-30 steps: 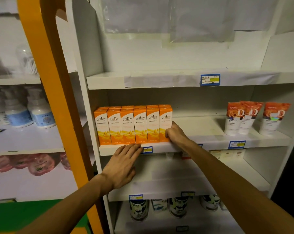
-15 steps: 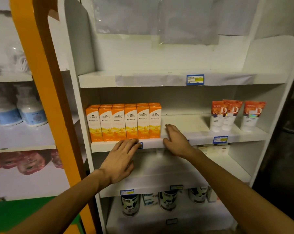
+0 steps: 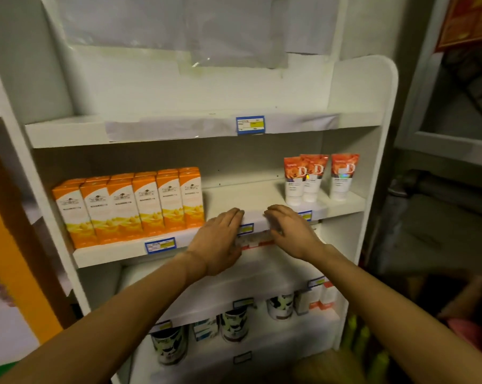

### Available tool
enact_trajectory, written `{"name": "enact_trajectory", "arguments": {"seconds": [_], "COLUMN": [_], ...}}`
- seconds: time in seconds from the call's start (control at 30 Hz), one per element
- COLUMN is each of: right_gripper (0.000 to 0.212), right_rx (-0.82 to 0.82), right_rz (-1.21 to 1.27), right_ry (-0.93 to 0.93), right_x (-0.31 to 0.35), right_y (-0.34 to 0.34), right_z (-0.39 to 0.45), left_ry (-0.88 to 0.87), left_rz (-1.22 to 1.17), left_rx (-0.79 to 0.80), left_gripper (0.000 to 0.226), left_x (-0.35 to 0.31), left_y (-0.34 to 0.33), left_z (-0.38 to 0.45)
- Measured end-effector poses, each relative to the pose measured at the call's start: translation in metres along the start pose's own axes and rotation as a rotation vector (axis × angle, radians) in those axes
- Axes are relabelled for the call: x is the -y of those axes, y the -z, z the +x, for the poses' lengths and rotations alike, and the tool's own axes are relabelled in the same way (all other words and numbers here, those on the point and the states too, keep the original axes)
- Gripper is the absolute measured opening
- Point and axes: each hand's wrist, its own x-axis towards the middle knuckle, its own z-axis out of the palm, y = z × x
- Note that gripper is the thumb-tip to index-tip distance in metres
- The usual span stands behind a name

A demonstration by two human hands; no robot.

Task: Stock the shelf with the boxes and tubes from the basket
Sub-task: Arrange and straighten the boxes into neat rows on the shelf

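Hands are empty, so the next item should go into the bare stretch of shelf [image 3: 234, 195] between the orange boxes [image 3: 129, 206] and the tubes [image 3: 317, 176], set upright and flush with its own row. Left hand [image 3: 217, 242] and right hand [image 3: 292, 234] lie flat, fingers straight and together, fingertips at the shelf's front edge, holding nothing. No basket can be made out.

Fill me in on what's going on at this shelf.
A person is stocking the shelf. Six orange boxes stand in a row at its left and three tubes at its right. Both hands, left hand and right hand, lie open at the front edge of the bare middle stretch, holding nothing.
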Motion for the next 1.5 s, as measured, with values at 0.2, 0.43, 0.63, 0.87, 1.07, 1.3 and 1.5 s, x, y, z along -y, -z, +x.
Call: {"name": "enact_trajectory", "arguments": {"seconds": [0.2, 0.43, 0.63, 0.87, 1.07, 1.3, 1.5], "right_gripper": [0.031, 0.038, 0.047, 0.050, 0.047, 0.047, 0.052], "right_rx": [-0.300, -0.358, -0.321, -0.270, -0.244, -0.226, -0.156], "right_rz": [0.283, 0.506, 0.483, 0.447, 0.406, 0.445, 0.577], "right_ry": [-0.283, -0.507, -0.548, -0.612, -0.636, -0.625, -0.515], "right_x": [-0.058, -0.104, -0.112, -0.124, -0.130, -0.129, -0.120], "right_y": [0.016, 0.028, 0.018, 0.012, 0.012, 0.014, 0.016], "right_z": [-0.008, 0.010, 0.040, 0.066, 0.078, 0.073, 0.059], "left_ry": [0.166, 0.376, 0.385, 0.336, 0.287, 0.341, 0.372], "left_rz": [-0.221, -0.480, -0.619, -0.785, -0.820, -0.851, -0.784], "left_rx": [0.030, 0.039, 0.031, -0.005, -0.031, -0.012, 0.009], "left_gripper": [0.085, 0.090, 0.085, 0.068, 0.053, 0.051, 0.053], "left_x": [-0.024, -0.036, -0.037, -0.045, -0.046, -0.029, -0.010], "left_y": [-0.017, -0.038, -0.062, -0.078, -0.080, -0.064, -0.054], "left_z": [0.067, 0.139, 0.179, 0.204, 0.206, 0.189, 0.162]}}
